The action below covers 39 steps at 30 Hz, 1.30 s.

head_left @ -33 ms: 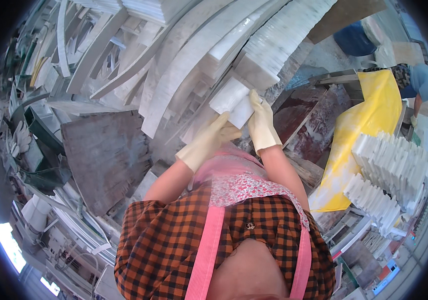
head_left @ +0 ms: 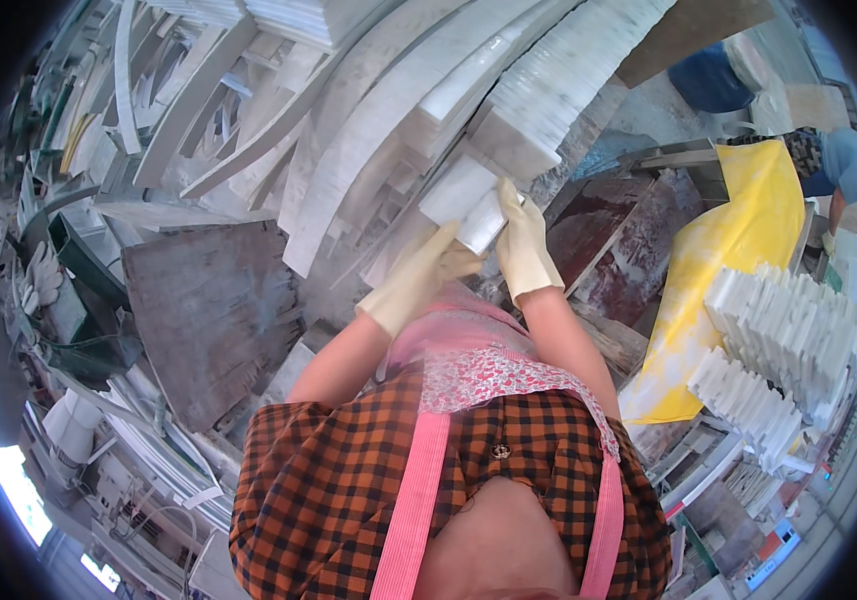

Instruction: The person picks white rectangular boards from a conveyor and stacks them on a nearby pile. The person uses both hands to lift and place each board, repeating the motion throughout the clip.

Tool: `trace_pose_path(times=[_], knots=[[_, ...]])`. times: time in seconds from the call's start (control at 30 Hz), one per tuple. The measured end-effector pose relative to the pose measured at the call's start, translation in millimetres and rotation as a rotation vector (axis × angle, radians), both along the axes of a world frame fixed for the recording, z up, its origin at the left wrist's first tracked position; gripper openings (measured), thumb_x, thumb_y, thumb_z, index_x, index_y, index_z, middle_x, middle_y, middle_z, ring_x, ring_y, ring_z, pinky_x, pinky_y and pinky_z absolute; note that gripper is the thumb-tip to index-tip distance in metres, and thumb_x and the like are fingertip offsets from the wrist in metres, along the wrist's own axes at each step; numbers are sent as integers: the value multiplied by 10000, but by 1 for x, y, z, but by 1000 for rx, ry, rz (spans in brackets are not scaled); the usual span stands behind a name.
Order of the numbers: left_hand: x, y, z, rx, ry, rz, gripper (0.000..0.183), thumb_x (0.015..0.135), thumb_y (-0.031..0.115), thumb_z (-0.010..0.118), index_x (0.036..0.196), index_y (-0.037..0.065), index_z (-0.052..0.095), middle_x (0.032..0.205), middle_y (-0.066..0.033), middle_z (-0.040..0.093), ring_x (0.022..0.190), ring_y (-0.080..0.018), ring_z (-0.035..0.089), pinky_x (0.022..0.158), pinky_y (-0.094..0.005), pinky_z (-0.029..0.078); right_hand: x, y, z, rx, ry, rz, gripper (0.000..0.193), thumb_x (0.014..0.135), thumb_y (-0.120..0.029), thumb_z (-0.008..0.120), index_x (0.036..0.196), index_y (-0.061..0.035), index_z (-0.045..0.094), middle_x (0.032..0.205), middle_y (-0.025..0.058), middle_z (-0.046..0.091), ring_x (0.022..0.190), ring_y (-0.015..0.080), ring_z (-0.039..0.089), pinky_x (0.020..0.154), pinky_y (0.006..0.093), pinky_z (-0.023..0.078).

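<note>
Between my two cream-gloved hands is a small white stone tile [head_left: 482, 222], tilted so its face catches the light. My left hand [head_left: 422, 274] has its fingers closed at the tile's lower left edge. On the other side my right hand [head_left: 524, 245] grips the right edge, thumb and fingers wrapped about it. Just beyond the held tile lies another white stone tile [head_left: 456, 190], flat among the stacked stone. The undersides of the held tile and the fingertips there are hidden.
A row of white stone strips [head_left: 548, 85] stands just ahead, with long curved slabs [head_left: 378, 130] to its left. A dark worn board [head_left: 213, 310] leans at left. Right are a yellow sheet [head_left: 718, 280], stacked white slabs [head_left: 788, 330] and another person [head_left: 843, 165] bending.
The held tile has tipped, and its face now shines brighter with its right edge showing. My hands have shifted only slightly.
</note>
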<state>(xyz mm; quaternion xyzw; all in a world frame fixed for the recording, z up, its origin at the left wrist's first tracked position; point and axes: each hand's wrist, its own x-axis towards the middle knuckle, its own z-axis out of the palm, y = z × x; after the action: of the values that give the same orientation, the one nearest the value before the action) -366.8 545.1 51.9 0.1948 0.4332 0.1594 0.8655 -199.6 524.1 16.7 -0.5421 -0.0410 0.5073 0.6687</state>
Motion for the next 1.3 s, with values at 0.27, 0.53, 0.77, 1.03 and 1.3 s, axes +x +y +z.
trace_pose_path(times=[0.27, 0.53, 0.77, 1.03, 1.3], knots=[[35, 8, -10, 292, 174, 163, 449, 1068, 304, 544, 1232, -113, 526, 1027, -159, 632, 909, -231, 687, 846, -339, 608, 52, -1, 56, -532, -695, 492, 557, 952, -486, 662, 1010, 62, 743, 923, 172, 749, 908, 215, 716, 798, 335, 544], [34, 10, -9, 261, 211, 129, 436, 1060, 271, 562, 1263, -112, 515, 999, -152, 620, 855, -229, 672, 828, -347, 620, 67, 19, 43, -540, -1265, 414, 455, 900, -402, 719, 866, 50, 674, 785, 221, 658, 696, 312, 625, 689, 386, 501], [37, 8, -10, 230, 222, 164, 451, 1059, 280, 562, 1277, -112, 513, 997, -153, 622, 851, -227, 670, 833, -348, 620, 82, 19, 66, -143, -1625, 252, 371, 903, -282, 753, 780, 45, 627, 725, 196, 579, 673, 361, 538, 637, 407, 461], [37, 8, -13, 235, 222, 142, 442, 1060, 263, 554, 1312, -97, 504, 1062, -175, 633, 901, -246, 683, 858, -359, 613, 87, 15, 97, 235, -1180, 141, 433, 934, -272, 760, 756, 68, 560, 680, 155, 535, 617, 226, 482, 603, 372, 425], [17, 32, -9, 234, 77, -141, 473, 1021, 244, 564, 1349, -91, 508, 1188, -215, 648, 1032, -274, 692, 887, -377, 585, 27, -29, 21, -46, -75, 46, 354, 995, -326, 703, 1115, 6, 711, 954, 36, 734, 721, 102, 662, 584, 267, 505]])
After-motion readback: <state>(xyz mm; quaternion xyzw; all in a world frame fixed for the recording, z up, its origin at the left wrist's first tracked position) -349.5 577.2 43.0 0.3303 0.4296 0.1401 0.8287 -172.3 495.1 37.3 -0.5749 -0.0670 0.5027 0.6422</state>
